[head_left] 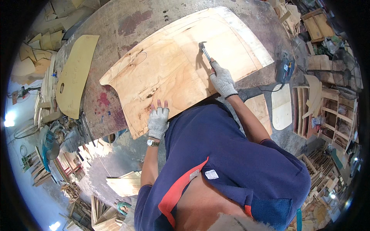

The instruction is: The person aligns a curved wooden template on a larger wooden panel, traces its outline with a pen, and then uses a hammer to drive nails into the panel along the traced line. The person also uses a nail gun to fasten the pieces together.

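Observation:
A large sheet of plywood (169,57) with curved pencil lines and a few dark knots lies across the workbench. My right hand (223,79), in a grey knitted glove, grips the handle of a claw hammer (205,51), whose head is held over the sheet and casts a shadow on it. On the sheet's near left edge rests my left hand (158,118), gloved with bare fingertips, its fingers stretched out flat. A wristwatch (153,143) is on the left wrist.
The worn workbench (111,38) carries a yellowish curved template (78,75) at the left and a blue power tool (285,67) at the right. A teal saw (49,148) stands lower left. Wooden shelving (339,115) and a fan (344,65) are far right.

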Motion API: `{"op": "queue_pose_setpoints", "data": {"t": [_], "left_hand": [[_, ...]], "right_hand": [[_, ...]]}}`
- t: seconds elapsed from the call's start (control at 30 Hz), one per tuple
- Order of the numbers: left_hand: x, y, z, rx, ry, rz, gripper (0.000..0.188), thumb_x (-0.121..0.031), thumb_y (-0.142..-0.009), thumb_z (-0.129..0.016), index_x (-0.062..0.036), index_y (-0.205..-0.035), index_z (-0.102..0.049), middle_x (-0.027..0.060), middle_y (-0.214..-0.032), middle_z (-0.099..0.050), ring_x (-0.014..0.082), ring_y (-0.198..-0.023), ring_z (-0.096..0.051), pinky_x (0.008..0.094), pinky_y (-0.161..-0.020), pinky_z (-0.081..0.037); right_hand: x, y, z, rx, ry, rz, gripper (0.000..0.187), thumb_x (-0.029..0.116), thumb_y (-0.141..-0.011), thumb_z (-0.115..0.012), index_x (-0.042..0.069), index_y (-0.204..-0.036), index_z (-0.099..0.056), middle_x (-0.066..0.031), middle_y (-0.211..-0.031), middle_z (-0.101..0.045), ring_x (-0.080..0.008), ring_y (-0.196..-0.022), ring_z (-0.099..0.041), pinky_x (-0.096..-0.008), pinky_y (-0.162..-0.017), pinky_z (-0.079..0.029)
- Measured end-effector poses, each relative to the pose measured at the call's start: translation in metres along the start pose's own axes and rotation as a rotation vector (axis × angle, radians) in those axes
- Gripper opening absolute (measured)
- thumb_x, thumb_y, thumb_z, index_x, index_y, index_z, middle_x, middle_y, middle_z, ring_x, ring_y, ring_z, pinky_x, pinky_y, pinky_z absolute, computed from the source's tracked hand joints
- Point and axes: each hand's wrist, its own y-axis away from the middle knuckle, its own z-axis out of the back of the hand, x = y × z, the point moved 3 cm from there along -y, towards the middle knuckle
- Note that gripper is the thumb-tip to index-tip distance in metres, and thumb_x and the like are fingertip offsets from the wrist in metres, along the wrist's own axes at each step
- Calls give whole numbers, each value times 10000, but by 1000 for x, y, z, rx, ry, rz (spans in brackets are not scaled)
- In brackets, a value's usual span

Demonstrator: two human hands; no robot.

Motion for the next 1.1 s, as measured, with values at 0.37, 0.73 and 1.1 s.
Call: {"op": "queue_pose_setpoints", "data": {"t": [0.37, 0.73, 1.1], "left_hand": [[-1, 1, -2, 1, 3, 33, 811, -120, -787, -685, -103, -1536, -373, 232, -1536, -428, 472, -1289, -536, 516, -1076, -458], [1, -1, -10, 40, 37, 55, 702, -105, -852, -630, -114, -1518, -408, 230, -1525, -444, 444, -1264, -565, 505, -1059, -474], [-2, 2, 7, -47, 89, 57, 550, -164, -923, -573, -128, -1464, -479, 214, -1470, -512, 418, -1176, -626, 496, -1054, -482]], "right_hand": [[1, 1, -1, 28, -27, -23, 560, 50, -939, -561, 106, -1490, -480, -278, -843, -637, -374, -687, -652, -405, -613, -500], [-2, 4, -2, -5, 18, -32, 560, 132, -941, -547, 137, -1494, -460, -272, -846, -655, -429, -769, -666, -513, -684, -507], [26, 1, -27, 181, -118, 81, 567, 129, -936, -551, 156, -1496, -468, -239, -838, -672, -365, -738, -686, -457, -679, -523]]}}
